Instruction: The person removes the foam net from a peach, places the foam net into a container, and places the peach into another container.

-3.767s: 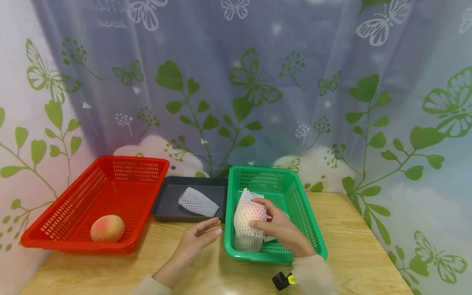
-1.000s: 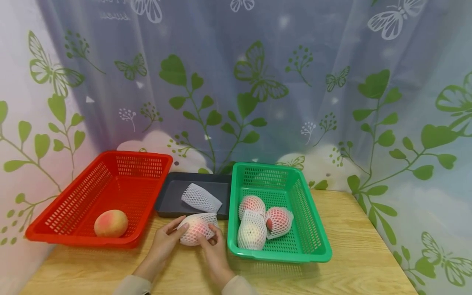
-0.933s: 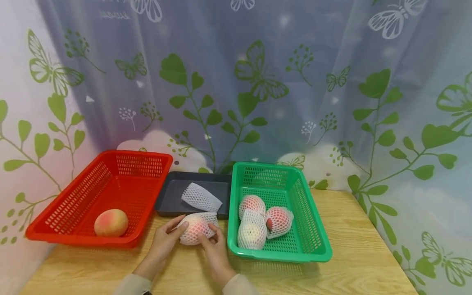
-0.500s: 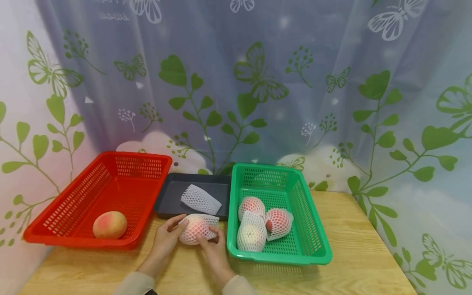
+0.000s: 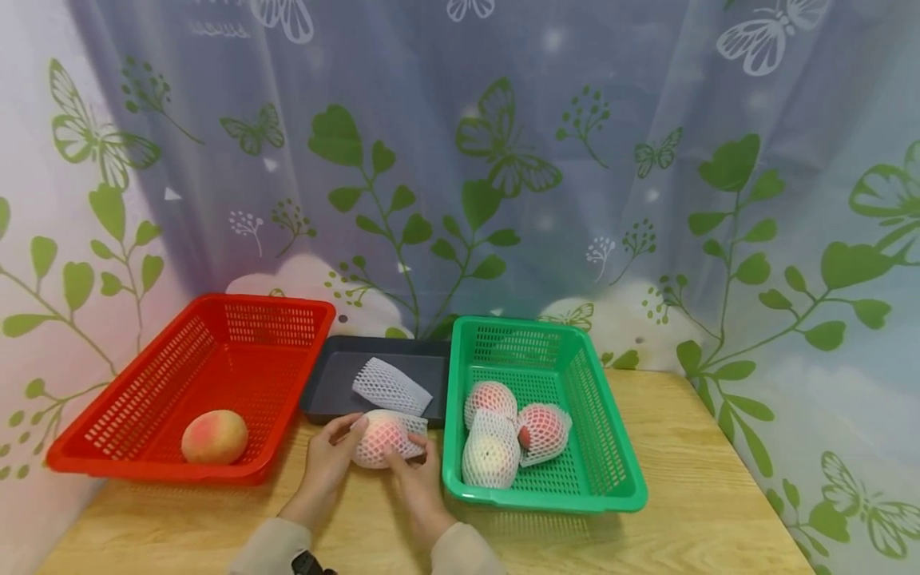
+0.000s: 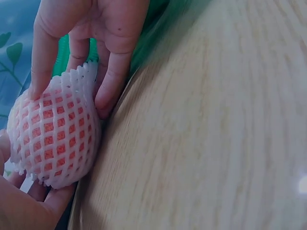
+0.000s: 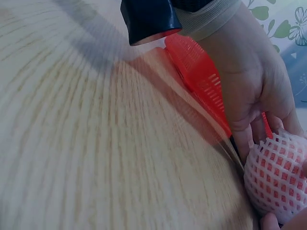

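In the head view, a peach in a white foam net (image 5: 381,442) is held between both hands at the front of the dark tray. My left hand (image 5: 325,467) grips its left side. My right hand (image 5: 420,483) holds the right side, thumb on the front, fingers by the loose end of the net. The left wrist view shows the netted peach (image 6: 55,129) close up, pink through the mesh, with right-hand fingers (image 6: 115,79) at the gathered net end. In the right wrist view, the left hand (image 7: 254,72) reaches down onto the netted peach (image 7: 278,177).
A bare peach (image 5: 214,438) lies in the red basket (image 5: 154,471) at left. An unfilled foam net (image 5: 391,386) rests in the dark tray (image 5: 334,375). The green basket (image 5: 546,501) at right contains three netted peaches (image 5: 491,455). A patterned curtain (image 5: 446,160) hangs behind the table (image 5: 668,511).
Earlier my right hand held a netted peach at the green basket and my left was unfilled. Now both hold a netted peach by the tray. Lately it has shifted slightly upward in the head view.
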A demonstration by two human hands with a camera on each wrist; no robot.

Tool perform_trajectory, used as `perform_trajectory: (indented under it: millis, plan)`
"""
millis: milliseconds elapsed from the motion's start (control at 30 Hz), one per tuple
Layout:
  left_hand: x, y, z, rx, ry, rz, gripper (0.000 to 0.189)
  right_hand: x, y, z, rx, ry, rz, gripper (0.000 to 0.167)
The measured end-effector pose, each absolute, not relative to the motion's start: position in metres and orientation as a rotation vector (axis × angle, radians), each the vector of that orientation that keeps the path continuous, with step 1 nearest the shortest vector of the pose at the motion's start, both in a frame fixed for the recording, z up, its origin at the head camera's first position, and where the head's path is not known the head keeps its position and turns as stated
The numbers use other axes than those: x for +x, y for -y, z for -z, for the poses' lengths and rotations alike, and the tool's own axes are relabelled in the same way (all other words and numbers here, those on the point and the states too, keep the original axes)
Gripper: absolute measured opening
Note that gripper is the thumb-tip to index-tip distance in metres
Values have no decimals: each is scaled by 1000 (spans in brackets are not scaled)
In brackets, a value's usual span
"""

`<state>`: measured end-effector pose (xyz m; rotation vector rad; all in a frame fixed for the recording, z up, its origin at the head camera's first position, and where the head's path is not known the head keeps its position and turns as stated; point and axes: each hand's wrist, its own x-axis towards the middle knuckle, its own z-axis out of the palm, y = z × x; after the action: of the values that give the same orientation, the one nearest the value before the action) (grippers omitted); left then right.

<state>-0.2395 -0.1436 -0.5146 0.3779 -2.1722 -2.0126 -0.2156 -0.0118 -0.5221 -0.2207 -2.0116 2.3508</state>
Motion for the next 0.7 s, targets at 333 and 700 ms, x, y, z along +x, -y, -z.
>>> perform_trajectory:
  millis: [333,700]
  plan:
    - [-244,145,513,428,2139,2005,47,-222,15,523,-199,2027,-2255,46]
    - [-241,149,514,438,2153,2006,52,-218,15,525,-118,2016,-2216,47]
